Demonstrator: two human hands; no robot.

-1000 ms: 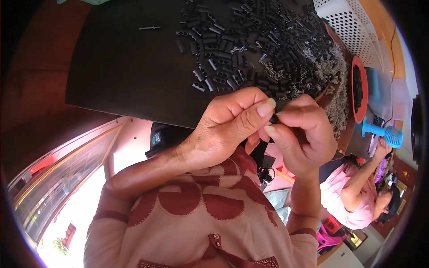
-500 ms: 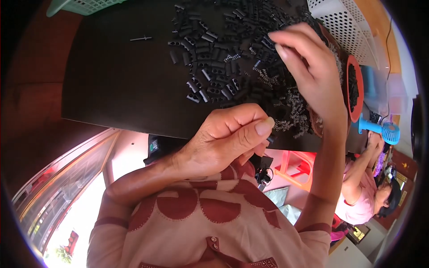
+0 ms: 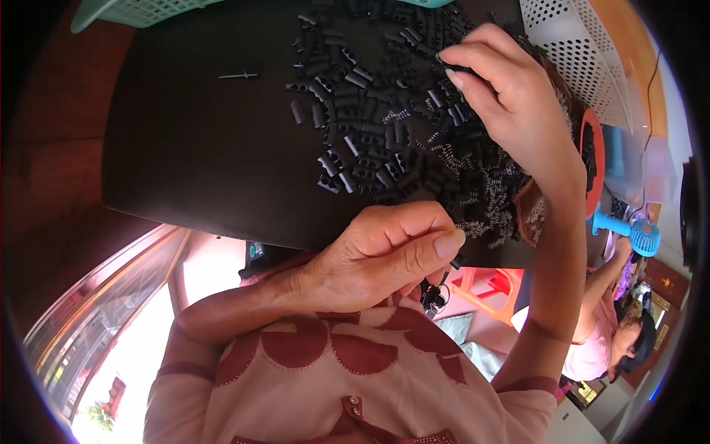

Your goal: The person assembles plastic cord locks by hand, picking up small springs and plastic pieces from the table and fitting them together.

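My left hand (image 3: 396, 255) is closed at the table's near edge, the thumb pressed over curled fingers. A bit of a small black piece (image 3: 456, 262) shows under its fingertips; the rest is hidden. My right hand (image 3: 510, 92) hovers over the far right of the pile, thumb and index finger slightly apart with nothing visible between them. Below it lie many small black plastic cord-lock-like pieces (image 3: 362, 137), some with two round holes. Small metal springs (image 3: 492, 196) are heaped beside my right wrist.
A thin dark pin-like piece (image 3: 238, 75) lies alone on the dark table (image 3: 192, 155). Around the rim are a green basket (image 3: 140, 13), a white perforated basket (image 3: 573, 52), a red bowl (image 3: 594, 181) of black bits, and a blue fan (image 3: 645, 238). Another person (image 3: 603, 333) sits at right.
The view has shifted, so the table and pile sit lower. My right hand has moved slightly farther out over the pile; my left hand stays closed.
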